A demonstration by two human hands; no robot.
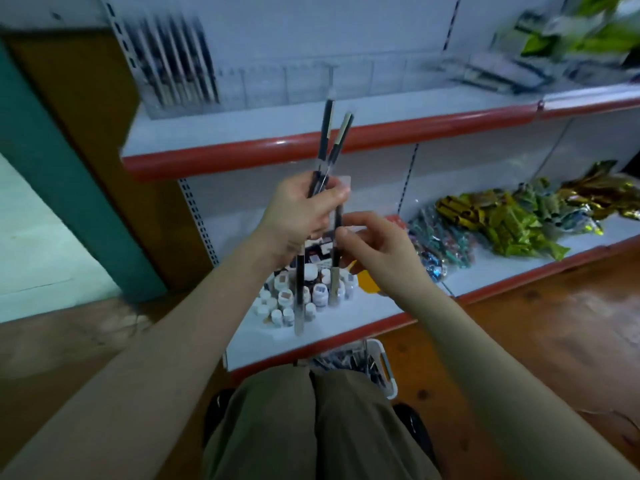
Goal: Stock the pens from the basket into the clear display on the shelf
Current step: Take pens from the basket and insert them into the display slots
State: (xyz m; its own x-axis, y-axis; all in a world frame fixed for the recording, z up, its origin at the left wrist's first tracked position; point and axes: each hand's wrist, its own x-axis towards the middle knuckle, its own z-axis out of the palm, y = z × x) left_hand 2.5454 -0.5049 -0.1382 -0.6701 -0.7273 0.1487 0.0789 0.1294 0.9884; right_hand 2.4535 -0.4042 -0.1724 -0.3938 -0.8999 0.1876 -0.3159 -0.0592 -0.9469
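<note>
My left hand grips a small bunch of dark pens upright in front of the shelves. My right hand pinches one of those pens low on its barrel, just right of the left hand. The clear display stands on the upper shelf, with several dark pens in its left compartments; the rest looks bare. The white basket with more pens sits on the floor behind my knees, partly hidden by my legs.
Red-edged shelves run across the view. Small white-capped bottles fill the lower shelf below my hands. Bags of green and gold wrapped goods lie to the right. Packaged items sit at upper right. A teal and brown post stands left.
</note>
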